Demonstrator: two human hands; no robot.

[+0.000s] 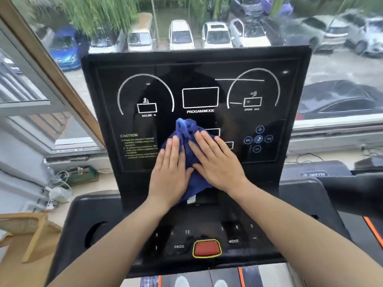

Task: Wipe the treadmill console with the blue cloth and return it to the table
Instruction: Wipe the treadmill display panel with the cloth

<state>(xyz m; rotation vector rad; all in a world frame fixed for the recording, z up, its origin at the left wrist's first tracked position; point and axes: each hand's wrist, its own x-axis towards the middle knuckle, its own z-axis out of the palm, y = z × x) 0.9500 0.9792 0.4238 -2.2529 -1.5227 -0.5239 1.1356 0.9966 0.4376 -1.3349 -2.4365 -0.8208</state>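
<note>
The black treadmill console [196, 79] stands upright in front of me, with white dial markings and a yellow caution text. A crumpled blue cloth [187, 129] lies against the lower middle of its screen. My left hand [170, 172] presses flat on the cloth's left part, fingers together and pointing up. My right hand [217, 162] presses flat on its right part, fingers angled up to the left. The cloth bunches up above my fingertips and hangs below my palms. No table is in view.
Below the screen is a button panel with a red stop button [206, 247]. A cup hole [95, 235] sits at the lower left of the deck. A second treadmill [331, 183] stands at the right. A window with parked cars lies behind; a wooden chair [27, 230] at left.
</note>
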